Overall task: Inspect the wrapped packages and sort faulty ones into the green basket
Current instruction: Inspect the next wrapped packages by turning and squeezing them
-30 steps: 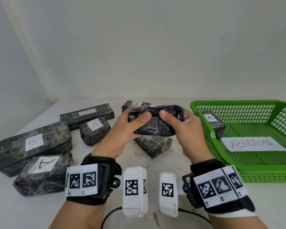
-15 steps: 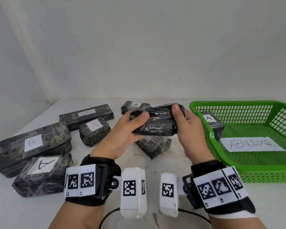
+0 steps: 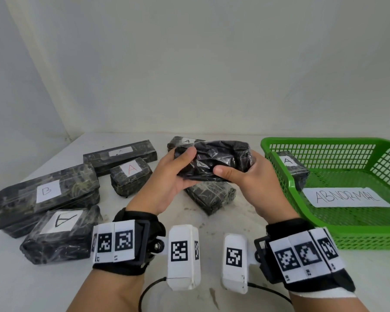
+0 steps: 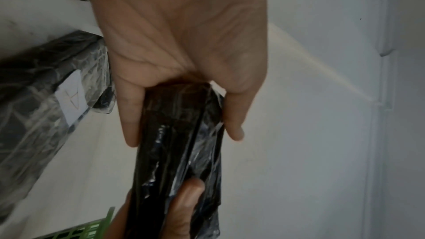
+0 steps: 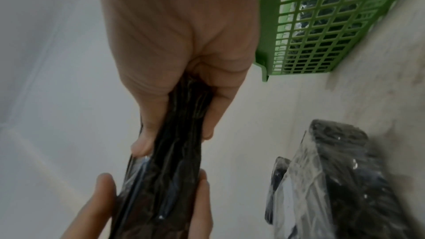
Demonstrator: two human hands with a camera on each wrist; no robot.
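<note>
Both hands hold one black wrapped package in the air above the table's middle. My left hand grips its left end, thumb on the near face, fingers behind. My right hand grips the right end with the thumb low on the near face. The wrist views show the same package pinched between thumb and fingers at each end. No label shows on it. The green basket stands at the right with a paper reading ABNORMAL and one package marked A inside.
Under the hands lies another wrapped package. At the left lie a long package marked B, two marked A, and a long one behind. One more marked A sits behind the held package.
The held package has been turned in the hands. My right thumb has gone from its top edge down to the lower near face; the left hand keeps its grip.
</note>
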